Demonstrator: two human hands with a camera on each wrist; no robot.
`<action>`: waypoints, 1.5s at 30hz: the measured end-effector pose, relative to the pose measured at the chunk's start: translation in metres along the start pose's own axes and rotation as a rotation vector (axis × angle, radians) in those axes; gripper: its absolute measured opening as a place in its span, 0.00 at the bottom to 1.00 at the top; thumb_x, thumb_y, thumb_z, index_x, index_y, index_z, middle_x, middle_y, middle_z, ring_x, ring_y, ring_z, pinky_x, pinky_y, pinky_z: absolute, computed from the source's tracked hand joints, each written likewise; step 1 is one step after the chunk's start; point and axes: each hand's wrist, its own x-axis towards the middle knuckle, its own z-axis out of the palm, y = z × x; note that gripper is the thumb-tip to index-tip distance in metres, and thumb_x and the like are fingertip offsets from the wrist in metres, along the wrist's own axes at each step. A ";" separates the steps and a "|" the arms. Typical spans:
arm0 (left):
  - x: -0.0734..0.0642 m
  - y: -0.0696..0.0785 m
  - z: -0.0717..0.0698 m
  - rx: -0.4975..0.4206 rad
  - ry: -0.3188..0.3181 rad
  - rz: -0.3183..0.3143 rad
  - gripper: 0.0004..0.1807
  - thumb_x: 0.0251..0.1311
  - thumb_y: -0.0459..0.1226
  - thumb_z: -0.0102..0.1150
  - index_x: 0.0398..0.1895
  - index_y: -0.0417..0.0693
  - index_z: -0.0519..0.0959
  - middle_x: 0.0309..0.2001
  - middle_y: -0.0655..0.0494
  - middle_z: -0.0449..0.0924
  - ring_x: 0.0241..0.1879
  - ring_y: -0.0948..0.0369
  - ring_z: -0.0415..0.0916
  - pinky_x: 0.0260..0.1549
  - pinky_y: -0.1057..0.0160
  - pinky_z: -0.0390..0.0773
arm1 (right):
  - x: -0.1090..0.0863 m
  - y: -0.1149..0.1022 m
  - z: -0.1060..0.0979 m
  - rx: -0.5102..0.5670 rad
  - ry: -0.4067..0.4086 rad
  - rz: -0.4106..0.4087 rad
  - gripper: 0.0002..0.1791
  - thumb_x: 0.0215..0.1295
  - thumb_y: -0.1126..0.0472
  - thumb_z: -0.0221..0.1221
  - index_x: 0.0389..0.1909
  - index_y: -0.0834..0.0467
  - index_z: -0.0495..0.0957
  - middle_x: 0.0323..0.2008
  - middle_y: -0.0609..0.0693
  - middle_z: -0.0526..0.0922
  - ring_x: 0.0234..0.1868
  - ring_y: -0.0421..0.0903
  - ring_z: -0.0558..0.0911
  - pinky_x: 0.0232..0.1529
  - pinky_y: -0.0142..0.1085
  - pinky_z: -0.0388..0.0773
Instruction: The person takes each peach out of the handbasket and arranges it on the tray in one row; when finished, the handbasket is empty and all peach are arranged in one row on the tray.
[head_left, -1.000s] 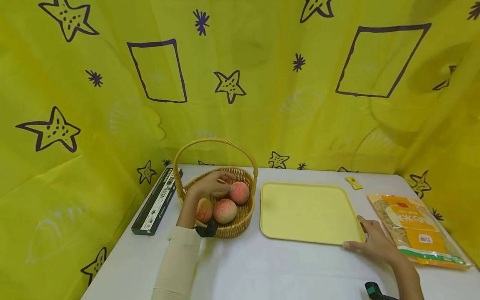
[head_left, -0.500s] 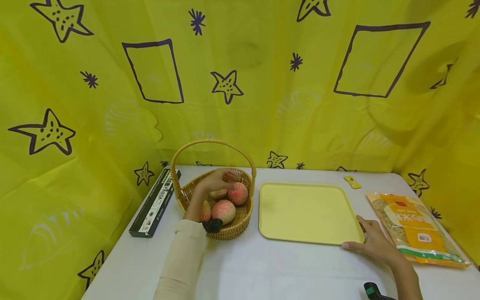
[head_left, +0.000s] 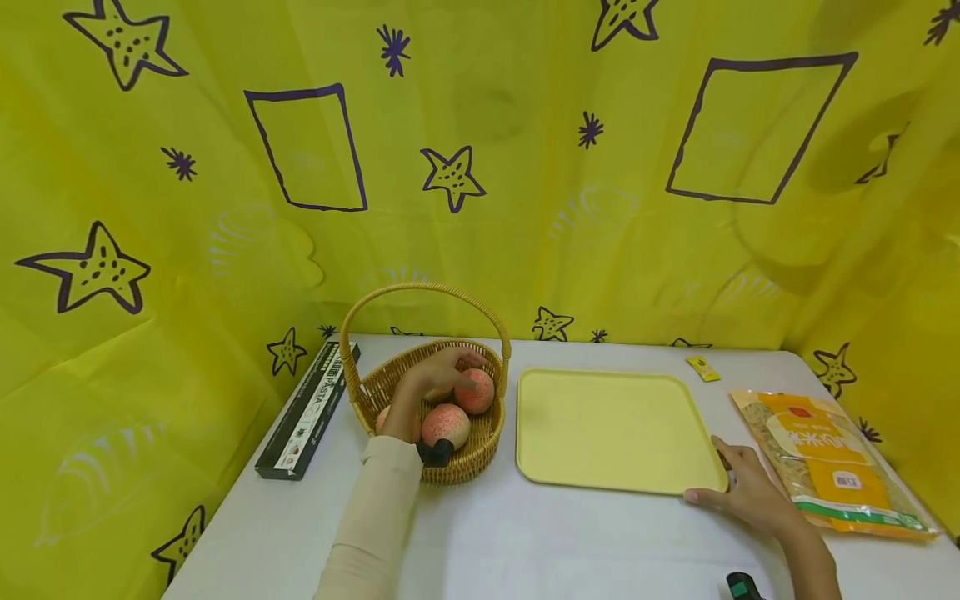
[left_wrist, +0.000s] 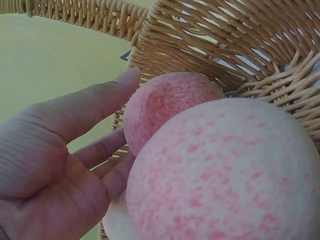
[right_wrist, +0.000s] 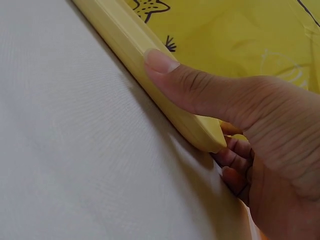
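A wicker basket (head_left: pixel 495 433) with a tall handle stands left of the middle in the head view, with several pink-speckled peaches in it. My left hand (head_left: pixel 438 375) reaches over its left side to the back right peach (head_left: pixel 475 392). In the left wrist view, the straight thumb lies beside that peach and the other fingers extend partly behind it. A nearer peach (left_wrist: pixel 230 175) hides part of it. My right hand (head_left: pixel 750 492) grips the near right corner of a pale yellow tray (head_left: pixel 615 429), its thumb (right_wrist: pixel 162 62) on the rim and the fingers around the corner.
A long dark pasta box (head_left: pixel 307 412) lies left of the basket. On the right is an orange-and-clear food bag (head_left: pixel 832 462), close to my right hand. A small yellow sachet (head_left: pixel 703 368) lies behind the tray. Yellow patterned cloth (head_left: pixel 525 167) encloses the table's back and sides.
My left hand has shifted slightly right and its forearm has swung inward, covering more of the left peach. My right hand keeps its grip on the tray corner.
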 end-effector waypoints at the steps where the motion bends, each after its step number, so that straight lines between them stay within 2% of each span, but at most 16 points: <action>1: 0.000 0.000 0.000 0.000 -0.003 -0.001 0.25 0.58 0.29 0.61 0.61 0.46 0.74 0.64 0.47 0.71 0.65 0.49 0.67 0.59 0.52 0.73 | 0.000 0.000 0.000 0.001 -0.001 0.003 0.60 0.57 0.43 0.67 0.72 0.77 0.44 0.57 0.78 0.56 0.55 0.69 0.66 0.51 0.66 0.67; 7: -0.001 0.003 0.001 0.050 -0.008 -0.019 0.26 0.57 0.29 0.62 0.61 0.45 0.74 0.64 0.47 0.72 0.64 0.49 0.69 0.58 0.53 0.74 | 0.001 0.000 0.000 0.002 -0.002 0.013 0.61 0.57 0.42 0.67 0.72 0.76 0.43 0.58 0.78 0.55 0.56 0.71 0.65 0.53 0.68 0.65; 15: -0.001 0.004 0.003 0.095 0.004 -0.062 0.28 0.54 0.30 0.66 0.60 0.49 0.75 0.62 0.50 0.73 0.61 0.51 0.71 0.55 0.54 0.75 | 0.000 0.001 0.002 0.009 -0.001 0.015 0.60 0.57 0.42 0.67 0.72 0.76 0.42 0.59 0.79 0.54 0.56 0.71 0.64 0.53 0.68 0.64; 24: 0.001 0.010 0.005 0.246 -0.001 -0.090 0.32 0.50 0.31 0.69 0.62 0.55 0.74 0.63 0.53 0.74 0.61 0.52 0.71 0.56 0.52 0.74 | -0.001 0.001 0.002 0.001 0.003 0.020 0.60 0.57 0.42 0.66 0.72 0.75 0.43 0.58 0.78 0.55 0.56 0.71 0.64 0.53 0.68 0.65; 30: 0.000 0.012 0.006 0.356 0.013 -0.110 0.28 0.48 0.36 0.72 0.55 0.62 0.77 0.57 0.58 0.77 0.54 0.55 0.74 0.50 0.52 0.75 | -0.001 0.000 0.003 0.002 -0.003 0.034 0.61 0.57 0.41 0.66 0.73 0.74 0.42 0.60 0.79 0.54 0.57 0.72 0.64 0.53 0.70 0.63; 34: -0.001 0.010 0.006 0.331 0.020 -0.109 0.27 0.44 0.35 0.74 0.51 0.62 0.79 0.55 0.58 0.78 0.51 0.57 0.74 0.47 0.54 0.76 | -0.002 0.001 0.005 0.007 -0.002 0.034 0.61 0.57 0.40 0.66 0.73 0.74 0.43 0.60 0.79 0.54 0.57 0.72 0.64 0.53 0.70 0.64; 40: -0.003 0.009 0.005 0.280 -0.005 -0.076 0.27 0.42 0.34 0.75 0.48 0.60 0.79 0.52 0.56 0.78 0.47 0.56 0.75 0.43 0.57 0.77 | -0.002 0.000 0.005 0.008 -0.003 0.045 0.61 0.57 0.40 0.66 0.73 0.73 0.42 0.60 0.79 0.54 0.58 0.72 0.63 0.53 0.70 0.63; 45: -0.003 0.008 0.003 0.259 -0.022 -0.060 0.27 0.42 0.36 0.76 0.49 0.58 0.78 0.51 0.55 0.77 0.47 0.56 0.75 0.41 0.57 0.78 | -0.001 0.000 0.004 0.007 -0.008 0.058 0.62 0.56 0.39 0.66 0.73 0.73 0.42 0.61 0.78 0.53 0.58 0.72 0.63 0.54 0.71 0.62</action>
